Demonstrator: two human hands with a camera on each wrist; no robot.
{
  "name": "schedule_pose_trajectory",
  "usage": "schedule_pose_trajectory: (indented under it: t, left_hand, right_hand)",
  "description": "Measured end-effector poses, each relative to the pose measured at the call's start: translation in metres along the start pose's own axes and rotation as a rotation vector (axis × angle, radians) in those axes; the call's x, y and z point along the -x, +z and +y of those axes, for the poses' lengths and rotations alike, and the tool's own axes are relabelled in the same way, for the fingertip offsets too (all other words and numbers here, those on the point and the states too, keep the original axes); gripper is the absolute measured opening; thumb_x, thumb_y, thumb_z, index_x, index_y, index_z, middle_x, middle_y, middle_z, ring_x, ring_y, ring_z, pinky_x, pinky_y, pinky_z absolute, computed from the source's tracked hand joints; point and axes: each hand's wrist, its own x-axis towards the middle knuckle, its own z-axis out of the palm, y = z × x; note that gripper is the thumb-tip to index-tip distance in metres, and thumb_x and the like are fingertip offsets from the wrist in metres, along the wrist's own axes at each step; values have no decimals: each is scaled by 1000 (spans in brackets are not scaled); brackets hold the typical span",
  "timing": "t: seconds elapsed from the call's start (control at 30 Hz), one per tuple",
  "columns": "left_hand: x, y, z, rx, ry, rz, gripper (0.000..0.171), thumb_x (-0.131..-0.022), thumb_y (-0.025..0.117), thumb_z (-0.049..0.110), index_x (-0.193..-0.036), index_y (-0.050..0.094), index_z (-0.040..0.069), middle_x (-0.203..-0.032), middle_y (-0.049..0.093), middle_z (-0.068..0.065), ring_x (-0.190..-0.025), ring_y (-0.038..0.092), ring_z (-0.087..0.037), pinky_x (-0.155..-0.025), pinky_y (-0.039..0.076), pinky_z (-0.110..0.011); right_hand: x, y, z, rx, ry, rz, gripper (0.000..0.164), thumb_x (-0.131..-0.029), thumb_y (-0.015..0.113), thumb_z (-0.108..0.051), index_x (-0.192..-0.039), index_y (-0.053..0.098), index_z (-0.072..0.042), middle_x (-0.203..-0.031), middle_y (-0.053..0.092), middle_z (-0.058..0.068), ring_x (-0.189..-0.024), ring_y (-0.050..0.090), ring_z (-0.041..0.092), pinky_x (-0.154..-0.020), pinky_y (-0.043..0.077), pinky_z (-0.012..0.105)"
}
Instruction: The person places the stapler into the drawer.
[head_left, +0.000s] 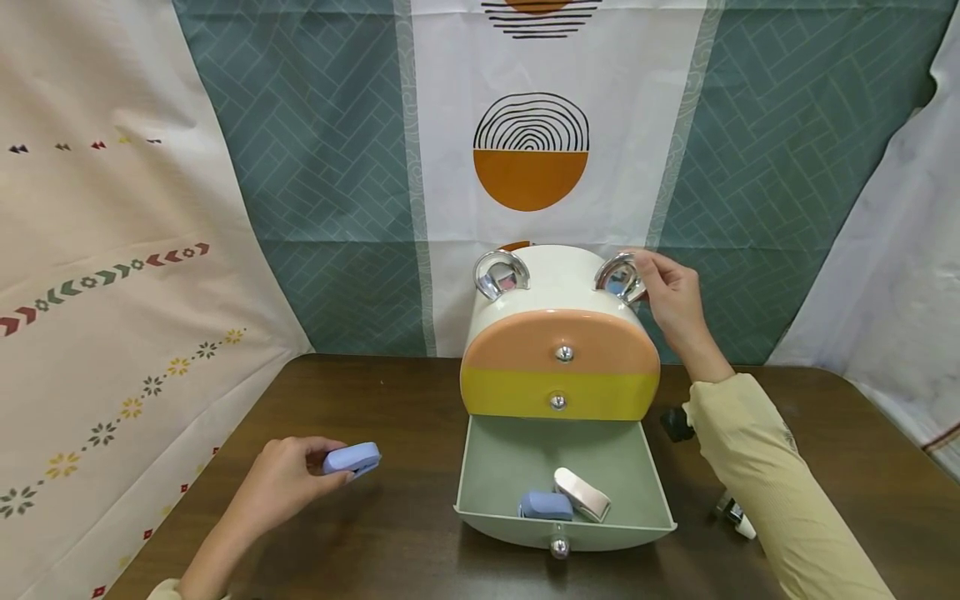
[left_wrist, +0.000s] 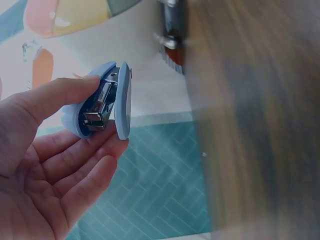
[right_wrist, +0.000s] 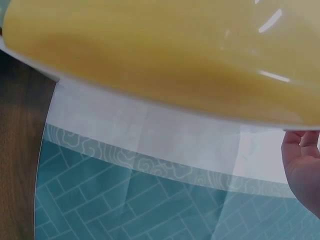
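My left hand [head_left: 279, 482] pinches a small light-blue stapler [head_left: 351, 457] between thumb and fingers, above the table to the left of a rounded mini drawer cabinet [head_left: 558, 279]. The left wrist view shows the stapler's metal inside facing the camera. My right hand [head_left: 677, 304] grips the silver ring [head_left: 602, 273] at the cabinet's top right; in the right wrist view only part of that hand shows, beside the yellow front. The cabinet's green bottom drawer [head_left: 498, 467] is pulled out, holding a blue stapler [head_left: 546, 505] and a white stapler [head_left: 581, 493] leaning on it.
Orange and yellow drawer fronts [head_left: 510, 392] with silver knobs are closed above the green drawer. A dark object [head_left: 677, 423] and a small silver-and-white object [head_left: 738, 517] lie right of the cabinet, near my sleeve. Patterned cloth [head_left: 330, 167] hangs behind the table.
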Motion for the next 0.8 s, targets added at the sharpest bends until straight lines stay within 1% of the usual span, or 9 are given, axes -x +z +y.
schedule_pose_trajectory:
  t: [0.07,0.23,0.3,0.37,0.53,0.6,0.8]
  left_hand:
    - [-1,-1,6,20,12,11,27,-67,80,23,-88,71,9,-79,68,-1,-66,61,-6,-58,48,-21]
    - [-5,-1,22,68,71,47,27,-67,80,22,-88,71,9,-80,69,-1,-65,63,-5,-58,50,-22]
    - [-6,-2,30,89,93,54,27,-67,80,22,-88,71,9,-80,69,-1,-66,63,-5,-58,51,-23]
    - [-8,-1,38,106,112,54,27,-67,80,23,-89,71,8,-81,69,-1,-66,63,-5,-59,51,-22]
    - [-12,1,57,147,167,37,27,-68,80,21,-90,71,8,-82,69,-1,-69,64,-5,-61,50,-20]
    - [-13,3,64,160,187,31,27,-68,80,20,-90,71,7,-83,69,-1,-69,64,-5,-62,50,-19]
    - [-20,13,80,179,237,-2,27,-69,79,20,-91,71,7,-84,69,0,-71,63,-5,-64,51,-23]
  right_hand:
    - [0,0,1,-2,4,-1,20,-93,51,-19,-102,69,-15,-83,65,-16,-64,54,3,-58,46,15]
    - [-1,-1,1,-39,15,-17,28,-93,50,-20,-109,66,-3,-87,66,-14,-68,57,4,-58,47,16]
    - [-1,-1,2,-44,16,-17,28,-93,51,-19,-110,65,-1,-88,66,-15,-70,57,5,-58,47,16]
    - [-1,0,2,-35,16,-9,26,-93,51,-19,-108,67,-5,-89,66,-16,-70,56,4,-58,47,16]
    - [-1,-1,2,-6,11,1,20,-93,51,-20,-101,69,-20,-88,65,-18,-67,55,3,-57,46,15]
    - [-1,-1,2,-14,9,-3,20,-93,51,-20,-100,69,-21,-87,66,-16,-67,55,3,-57,46,15]
    - [0,-1,1,-41,17,-21,20,-93,51,-21,-102,69,-20,-86,66,-14,-69,56,5,-58,47,16]
